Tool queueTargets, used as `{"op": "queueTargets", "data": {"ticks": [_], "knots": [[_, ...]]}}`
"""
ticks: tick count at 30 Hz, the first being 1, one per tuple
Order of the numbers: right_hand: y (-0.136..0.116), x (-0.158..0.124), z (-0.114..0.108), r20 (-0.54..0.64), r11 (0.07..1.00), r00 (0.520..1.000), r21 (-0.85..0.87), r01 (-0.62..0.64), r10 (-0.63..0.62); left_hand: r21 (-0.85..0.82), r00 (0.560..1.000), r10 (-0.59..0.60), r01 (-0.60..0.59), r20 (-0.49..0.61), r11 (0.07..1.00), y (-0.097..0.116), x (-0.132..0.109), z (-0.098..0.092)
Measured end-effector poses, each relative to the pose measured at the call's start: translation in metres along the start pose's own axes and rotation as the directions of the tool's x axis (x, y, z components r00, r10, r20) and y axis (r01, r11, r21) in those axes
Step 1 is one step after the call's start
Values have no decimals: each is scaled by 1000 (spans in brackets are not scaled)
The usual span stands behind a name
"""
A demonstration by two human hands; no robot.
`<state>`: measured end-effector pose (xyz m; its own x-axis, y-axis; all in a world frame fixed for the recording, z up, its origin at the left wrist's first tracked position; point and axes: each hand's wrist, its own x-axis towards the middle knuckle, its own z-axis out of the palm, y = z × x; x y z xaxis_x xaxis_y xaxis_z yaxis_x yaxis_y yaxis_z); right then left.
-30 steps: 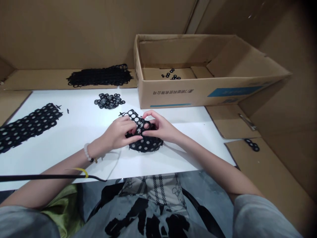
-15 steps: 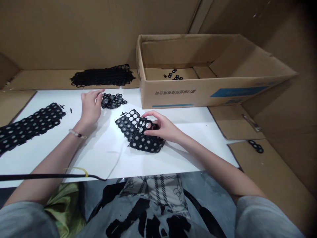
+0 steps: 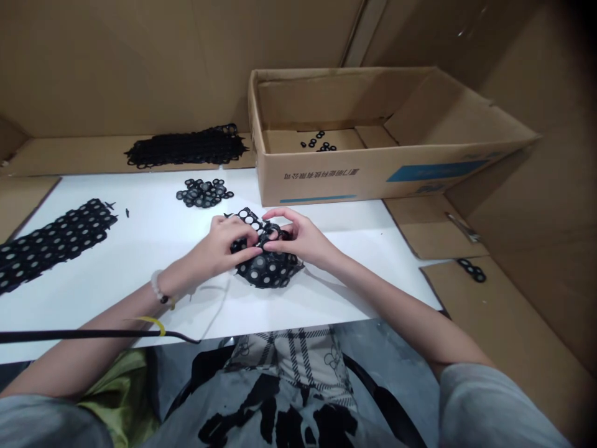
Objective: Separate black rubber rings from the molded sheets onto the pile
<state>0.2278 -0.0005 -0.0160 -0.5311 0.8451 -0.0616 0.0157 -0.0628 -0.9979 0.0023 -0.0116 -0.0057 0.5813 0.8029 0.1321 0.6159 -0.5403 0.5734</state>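
Note:
A black perforated sheet with round discs in rows (image 3: 267, 274) lies bent on the white tabletop in front of me. My left hand (image 3: 232, 242) is at its left side, thumb and fingers pinching close to its middle. My right hand (image 3: 302, 239) curves over the opposite side, its fingers closed on the sheet's raised part. At the far corner some holes show white through. The fingertips hide the exact spot where both hands meet the sheet. Behind my left hand sits a pile of loose black rings (image 3: 204, 193).
An open cardboard box (image 3: 326, 177) with several rings inside stands at the back right. Stacked black sheets (image 3: 186, 148) lie at the back, and more disc sheets (image 3: 51, 244) lie at left. A black rod (image 3: 84, 335) crosses the front left edge. Joined rings (image 3: 472, 270) rest on cardboard at right.
My left hand has moved from the ring pile to the sheet, beside my right hand. The right hand stays at the sheet, and the view has shifted slightly.

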Motion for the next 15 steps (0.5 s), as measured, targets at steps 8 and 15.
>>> {"op": "queueTargets", "data": {"ticks": [8,15], "knots": [[3,0,-3,8,1000,1000,-11,-13,14,-2,980,-17,17,-198,1000,2,-1,2],[0,-2,1,122,996,992,84,16,-26,206,963,242,-214,-121,955,13,-7,3]]}}
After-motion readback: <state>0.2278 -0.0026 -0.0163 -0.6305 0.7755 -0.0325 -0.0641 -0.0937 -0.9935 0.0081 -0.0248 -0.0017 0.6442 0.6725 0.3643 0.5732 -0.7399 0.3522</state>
